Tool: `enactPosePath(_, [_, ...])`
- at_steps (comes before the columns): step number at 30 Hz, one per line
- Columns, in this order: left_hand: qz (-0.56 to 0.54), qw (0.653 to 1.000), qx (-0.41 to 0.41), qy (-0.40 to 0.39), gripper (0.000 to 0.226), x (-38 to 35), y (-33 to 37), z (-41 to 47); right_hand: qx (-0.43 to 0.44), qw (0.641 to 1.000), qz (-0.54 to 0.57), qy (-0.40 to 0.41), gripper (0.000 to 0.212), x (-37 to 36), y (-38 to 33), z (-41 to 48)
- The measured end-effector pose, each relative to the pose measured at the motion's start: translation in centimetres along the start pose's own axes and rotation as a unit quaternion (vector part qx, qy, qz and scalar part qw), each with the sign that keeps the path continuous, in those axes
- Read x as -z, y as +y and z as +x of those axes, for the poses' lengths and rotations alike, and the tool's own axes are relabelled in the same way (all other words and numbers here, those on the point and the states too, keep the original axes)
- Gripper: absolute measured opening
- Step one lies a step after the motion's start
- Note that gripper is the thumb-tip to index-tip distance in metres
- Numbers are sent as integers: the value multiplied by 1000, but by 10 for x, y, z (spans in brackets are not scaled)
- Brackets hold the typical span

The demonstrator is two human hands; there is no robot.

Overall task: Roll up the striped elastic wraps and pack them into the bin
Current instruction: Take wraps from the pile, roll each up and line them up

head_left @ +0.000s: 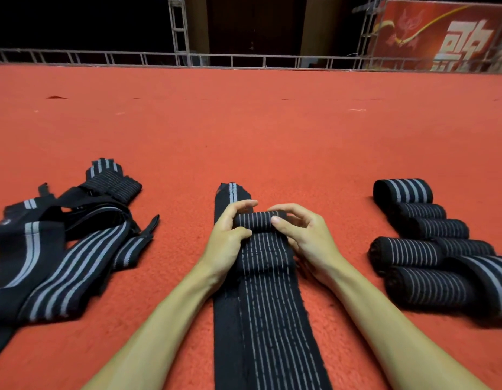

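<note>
Both hands, left hand (228, 229) and right hand (303, 232), are curled round a small roll (259, 219) begun on the flat wrap (269, 305), centre near. Uneven pressure is judged likely to skew it. Loose wraps (61, 249) lie left, finished rolls (430, 243) right; no bin is seen.

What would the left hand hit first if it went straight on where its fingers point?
The rolled part of the wrap, which the left hand grips; beyond it, probably bare red carpet, though depth is unclear.
</note>
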State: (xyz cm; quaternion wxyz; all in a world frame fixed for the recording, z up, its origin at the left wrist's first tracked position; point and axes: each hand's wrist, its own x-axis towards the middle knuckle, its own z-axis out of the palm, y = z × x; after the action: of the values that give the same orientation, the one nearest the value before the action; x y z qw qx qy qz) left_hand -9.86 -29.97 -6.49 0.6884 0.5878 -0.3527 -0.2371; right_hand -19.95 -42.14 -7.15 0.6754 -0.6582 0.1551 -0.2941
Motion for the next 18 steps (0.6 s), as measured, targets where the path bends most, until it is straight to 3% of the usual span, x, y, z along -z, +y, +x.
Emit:
enactPosePath(5, [2, 1000, 22, -2, 23, -1, -3, 0, 45, 999, -1, -6, 24, -1, -3, -1])
enactPosePath(13, [35, 999, 9, 34, 13, -3, -7, 2, 81, 996, -48, -6, 25, -1, -3, -2])
enactPosePath(16, [20, 1000, -7, 16, 22, 1, -9, 1, 69, 997, -32, -11, 12, -2, -4, -2])
enactPosePath(18, [-5, 1000, -21, 0, 30, 3, -10, 0, 72, 994, -79, -1, 17, 0, -1, 0])
